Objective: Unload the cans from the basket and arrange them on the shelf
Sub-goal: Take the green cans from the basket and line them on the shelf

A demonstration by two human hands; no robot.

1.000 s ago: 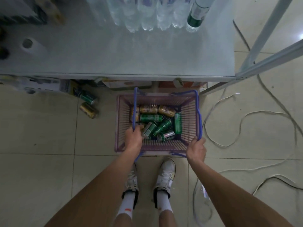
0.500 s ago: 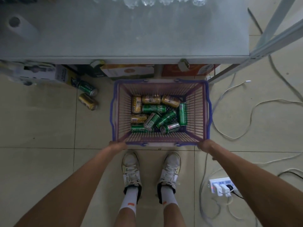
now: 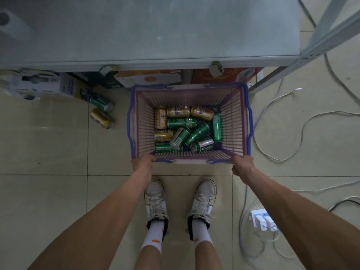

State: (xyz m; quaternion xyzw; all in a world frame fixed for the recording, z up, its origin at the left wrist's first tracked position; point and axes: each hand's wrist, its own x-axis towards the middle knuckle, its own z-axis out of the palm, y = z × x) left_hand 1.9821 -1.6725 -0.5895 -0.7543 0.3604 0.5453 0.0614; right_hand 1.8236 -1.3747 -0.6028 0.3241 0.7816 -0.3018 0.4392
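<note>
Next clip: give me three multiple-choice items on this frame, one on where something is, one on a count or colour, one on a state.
1. Where does the basket sit?
A. On the shelf
B. On the tiled floor in front of the shelf
C. On a chair

2. How many cans lie on the floor outside the basket?
A. None
B. Two
C. Five

3. What are the hands doing?
A. Each holds a can
B. Both hang free
C. Both rest at the basket's near corners

Key: 1 B, the basket stands on the floor below the edge of the shelf. 2 B, a green can and a gold can lie left of the basket. 3 C, the left hand and right hand meet the near rim, and neither holds a can.
</note>
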